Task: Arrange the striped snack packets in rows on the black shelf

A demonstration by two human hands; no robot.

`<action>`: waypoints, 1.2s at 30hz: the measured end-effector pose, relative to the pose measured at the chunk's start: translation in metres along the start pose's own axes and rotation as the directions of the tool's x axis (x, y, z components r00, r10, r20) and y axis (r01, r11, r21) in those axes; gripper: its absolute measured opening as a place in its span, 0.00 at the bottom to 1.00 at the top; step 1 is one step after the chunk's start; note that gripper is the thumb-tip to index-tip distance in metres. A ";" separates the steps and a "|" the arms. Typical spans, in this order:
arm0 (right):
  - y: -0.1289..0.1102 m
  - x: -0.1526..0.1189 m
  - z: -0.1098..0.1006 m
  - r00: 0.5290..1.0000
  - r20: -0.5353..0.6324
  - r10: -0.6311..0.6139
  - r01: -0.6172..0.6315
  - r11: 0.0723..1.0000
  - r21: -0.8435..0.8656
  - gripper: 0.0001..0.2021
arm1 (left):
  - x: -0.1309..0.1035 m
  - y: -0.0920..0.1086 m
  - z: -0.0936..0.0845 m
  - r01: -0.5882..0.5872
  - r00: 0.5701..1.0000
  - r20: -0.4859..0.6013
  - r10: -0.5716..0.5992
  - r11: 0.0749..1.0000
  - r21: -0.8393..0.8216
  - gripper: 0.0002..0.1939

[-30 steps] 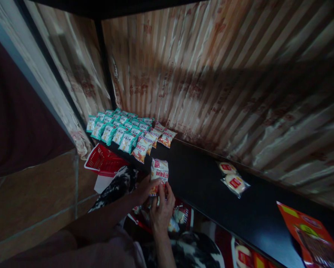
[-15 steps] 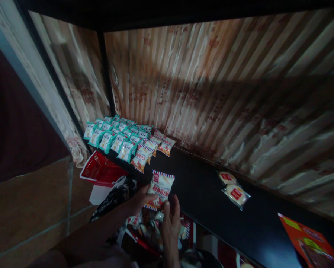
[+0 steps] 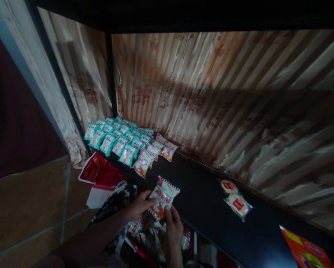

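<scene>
On the black shelf [image 3: 206,193] sit rowed teal-and-white plastic packets [image 3: 108,143] and several white-and-orange plastic packets [image 3: 143,162]; left hand [image 3: 140,204] and right hand [image 3: 173,225] pinch one matching packet [image 3: 166,192], unplaced, above a red plastic basket [image 3: 144,255] holding more.

Red-lettered white pouch [image 3: 165,194], teal-and-white packets [image 3: 120,146], red basket [image 3: 100,170], black shelf [image 3: 202,193], apparently brown-and-beige striped backdrop [image 3: 195,78]

Rows of teal-and-white packets [image 3: 118,139] sit at nine o'clock, a red basket [image 3: 100,169] at eight, two clear-wrapped round items [image 3: 237,204] and, farther out, an orange packet [image 3: 306,247] at four, striped sheeting [image 3: 189,78] spanning twelve to two.
</scene>
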State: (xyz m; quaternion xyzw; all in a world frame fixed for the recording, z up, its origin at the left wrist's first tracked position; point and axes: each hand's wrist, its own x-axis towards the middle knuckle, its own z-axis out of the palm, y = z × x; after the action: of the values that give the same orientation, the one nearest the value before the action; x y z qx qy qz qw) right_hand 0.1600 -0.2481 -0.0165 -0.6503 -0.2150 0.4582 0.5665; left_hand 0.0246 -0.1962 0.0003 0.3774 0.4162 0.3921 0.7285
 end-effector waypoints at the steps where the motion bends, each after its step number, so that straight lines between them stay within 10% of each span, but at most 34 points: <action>1: -0.001 0.000 0.001 1.000 -0.004 -0.006 0.006 1.000 -0.015 0.31 | 0.000 0.001 0.000 0.002 1.000 -0.013 -0.002 1.000 0.014 0.27; 13: -0.010 0.013 0.010 0.974 0.225 -0.026 0.048 0.994 -0.094 0.28 | 0.025 -0.001 -0.011 -0.015 0.994 -0.110 0.028 0.993 0.117 0.19; 36: -0.013 0.050 0.013 0.984 0.139 -0.111 0.142 0.961 -0.237 0.28 | 0.046 0.007 -0.005 -0.131 0.949 -0.146 0.280 0.770 0.624 0.15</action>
State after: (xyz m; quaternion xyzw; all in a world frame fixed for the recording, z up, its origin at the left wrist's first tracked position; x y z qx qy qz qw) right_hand 0.1769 -0.1981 -0.0210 -0.6704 -0.3463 0.4305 0.4953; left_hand 0.0344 -0.1512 -0.0094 0.5862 0.5573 0.3568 0.4675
